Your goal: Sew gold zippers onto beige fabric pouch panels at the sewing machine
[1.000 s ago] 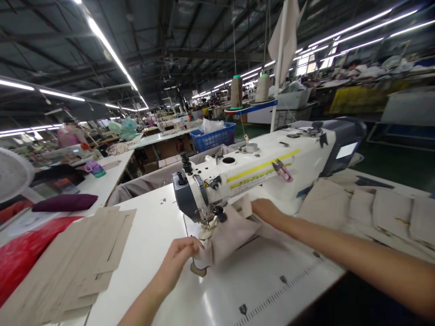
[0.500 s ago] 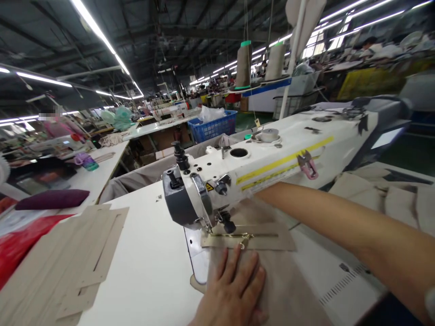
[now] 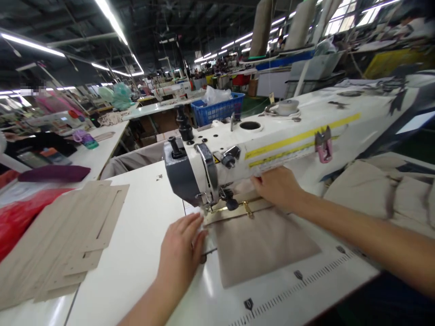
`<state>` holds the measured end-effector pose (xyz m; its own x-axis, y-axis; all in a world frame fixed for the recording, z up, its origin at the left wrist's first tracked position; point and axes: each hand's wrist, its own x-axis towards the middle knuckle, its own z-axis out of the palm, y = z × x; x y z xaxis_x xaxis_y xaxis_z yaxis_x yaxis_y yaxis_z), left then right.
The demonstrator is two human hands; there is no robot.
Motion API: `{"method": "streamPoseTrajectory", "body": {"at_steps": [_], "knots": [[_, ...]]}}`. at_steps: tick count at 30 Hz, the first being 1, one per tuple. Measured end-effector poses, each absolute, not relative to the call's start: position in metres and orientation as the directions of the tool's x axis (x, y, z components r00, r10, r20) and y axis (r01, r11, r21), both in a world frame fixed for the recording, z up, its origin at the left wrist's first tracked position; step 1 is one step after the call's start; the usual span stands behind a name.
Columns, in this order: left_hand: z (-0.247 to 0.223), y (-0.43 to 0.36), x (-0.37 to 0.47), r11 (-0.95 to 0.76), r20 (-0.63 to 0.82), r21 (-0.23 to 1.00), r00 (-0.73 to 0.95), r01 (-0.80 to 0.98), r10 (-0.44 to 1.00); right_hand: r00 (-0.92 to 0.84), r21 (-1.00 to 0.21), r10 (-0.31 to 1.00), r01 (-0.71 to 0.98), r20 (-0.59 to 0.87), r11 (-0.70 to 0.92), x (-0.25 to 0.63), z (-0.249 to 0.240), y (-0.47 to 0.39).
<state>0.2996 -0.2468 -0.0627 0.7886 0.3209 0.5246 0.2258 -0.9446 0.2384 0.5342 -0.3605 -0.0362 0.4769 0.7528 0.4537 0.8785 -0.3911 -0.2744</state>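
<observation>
A beige fabric piece with a gold zipper lies under the head of a white sewing machine. The gold zipper pull hangs towards me. My left hand is at the fabric's left end beside the needle area, fingers together; whatever lies between its fingertips is too small to name. Under the machine arm, my right hand is closed at the far edge of the fabric, thumb and fingers drawn together. Part of the fabric behind the presser foot is hidden by the machine head.
Stacked beige pieces lie at the left, by a red plastic bag. Pink-handled snips are on the machine arm. More beige fabric lies at the right. A blue basket stands behind. A person in pink is at the far left.
My left hand has moved from on top of the fabric to its left end. My right hand has come into view under the machine arm. The fabric now lies turned and flatter, with its zipper further back.
</observation>
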Motion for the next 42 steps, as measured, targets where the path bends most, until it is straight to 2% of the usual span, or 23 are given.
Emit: {"method": "streamPoseTrajectory", "body": {"at_steps": [2,4,5,7,12,20,26,42], "knots": [[-0.069,-0.234,0.302,-0.968,0.547,0.146,0.798,0.207,0.253,0.361,-0.188,0.801,0.933,0.478,-0.308,0.513,-0.045,-0.367],[-0.076,-0.228,0.308,-0.981,0.558,0.114,0.807,0.156,0.193,0.141,-0.131,0.852,0.988,0.503,-0.086,0.49,-0.057,-0.367],[-0.078,-0.227,0.31,-0.984,0.562,0.11,0.808,0.14,0.178,0.045,-0.129,0.865,0.991,0.5,0.023,0.48,-0.063,-0.364],[-0.081,-0.227,0.314,-0.988,0.567,0.105,0.809,0.115,0.154,-0.044,-0.163,0.885,0.977,0.464,0.134,0.467,-0.073,-0.355],[-0.081,-0.225,0.315,-0.997,0.582,0.066,0.81,0.041,0.072,-0.015,-0.196,0.919,0.975,0.395,0.1,0.466,-0.08,-0.342],[-0.078,-0.226,0.319,-0.997,0.58,-0.001,0.812,0.083,0.067,-0.014,-0.182,0.936,0.98,0.352,0.083,0.469,-0.079,-0.341],[-0.076,-0.228,0.32,-0.994,0.526,0.009,0.845,0.106,0.095,-0.012,-0.177,0.927,0.981,0.374,0.083,0.47,-0.079,-0.341],[-0.078,-0.225,0.322,-0.993,0.523,0.038,0.845,0.109,0.112,-0.005,-0.188,0.911,0.978,0.412,0.091,0.472,-0.082,-0.337]]}}
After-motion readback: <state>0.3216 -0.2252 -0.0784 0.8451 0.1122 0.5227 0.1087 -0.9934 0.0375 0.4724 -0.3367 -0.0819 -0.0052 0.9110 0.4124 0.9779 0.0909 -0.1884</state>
